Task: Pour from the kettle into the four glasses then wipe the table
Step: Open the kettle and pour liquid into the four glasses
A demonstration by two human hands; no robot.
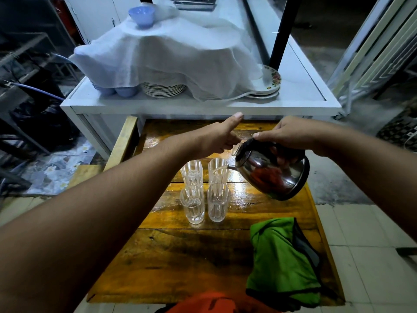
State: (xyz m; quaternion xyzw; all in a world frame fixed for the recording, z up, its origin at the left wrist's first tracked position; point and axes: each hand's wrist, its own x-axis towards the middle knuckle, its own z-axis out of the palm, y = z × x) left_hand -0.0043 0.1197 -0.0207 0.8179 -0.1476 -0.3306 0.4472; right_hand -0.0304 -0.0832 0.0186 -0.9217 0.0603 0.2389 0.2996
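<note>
A steel kettle [274, 171] with a black handle hangs tilted over the wooden table [180, 256], its spout at the rim of the far right glass [217, 169]. My right hand [291, 134] grips the handle from above. My left hand [217, 137] reaches across with the thumb up and its fingers touching the kettle's lid. Several clear ribbed glasses stand in a tight square: far left [191, 175], near left [193, 205] and near right [217, 203]. A green cloth [282, 260] lies crumpled on the table's near right part.
Behind the table stands a white cart [158, 105] with stacked plates [163, 88] and blue bowls [125, 90] under a white cloth. A blue bowl [141, 15] sits on top. The table's far part looks wet and shiny. Tiled floor lies to the right.
</note>
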